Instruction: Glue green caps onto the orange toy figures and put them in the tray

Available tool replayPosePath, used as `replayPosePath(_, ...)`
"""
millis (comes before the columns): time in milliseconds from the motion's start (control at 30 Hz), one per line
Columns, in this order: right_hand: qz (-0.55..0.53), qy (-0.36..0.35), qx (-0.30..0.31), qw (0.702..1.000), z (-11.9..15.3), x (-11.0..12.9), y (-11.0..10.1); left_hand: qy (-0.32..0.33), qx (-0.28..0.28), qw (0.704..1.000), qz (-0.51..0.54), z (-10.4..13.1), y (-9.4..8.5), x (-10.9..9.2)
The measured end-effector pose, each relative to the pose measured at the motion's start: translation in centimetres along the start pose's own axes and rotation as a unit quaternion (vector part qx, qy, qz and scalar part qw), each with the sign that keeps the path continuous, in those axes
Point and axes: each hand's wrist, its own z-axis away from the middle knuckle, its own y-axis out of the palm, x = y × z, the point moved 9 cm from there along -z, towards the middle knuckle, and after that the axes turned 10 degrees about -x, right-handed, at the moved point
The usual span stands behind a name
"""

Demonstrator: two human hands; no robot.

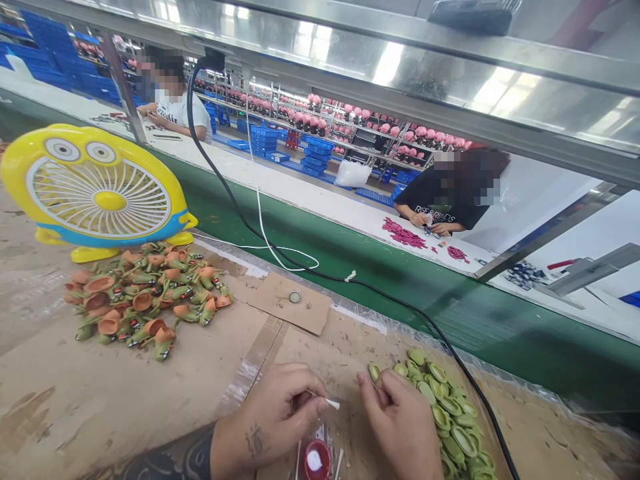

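My left hand (pixel 280 413) is closed in a pinch on a small white-tipped stick (pixel 333 403) pointing right. Across a narrow gap, my right hand (pixel 403 420) has its thumb and fingers pressed together; whatever they grip is too small to name. Below and between the hands stands a small red cup (pixel 318 460) with white material inside. Beside my right hand lies a pile of green oval pieces (pixel 455 427). To the left, a heap of orange and green figure parts (pixel 145 293) rests on the cardboard-covered table (pixel 200 387).
A yellow fan (pixel 110 200) stands at the back left. A bottle cap (pixel 295 297) sits on a cardboard piece (pixel 315 313). A black cable (pixel 425 310) crosses the back and right side. Two people work beyond the green conveyor (pixel 320 247).
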Motion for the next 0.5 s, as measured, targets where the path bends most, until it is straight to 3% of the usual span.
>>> replayPosePath(500,-0.035,0.025,0.071,0.997,0.2,-0.4,1.7,-0.013,0.017,1.0,0.009,0.3,0.4,0.7)
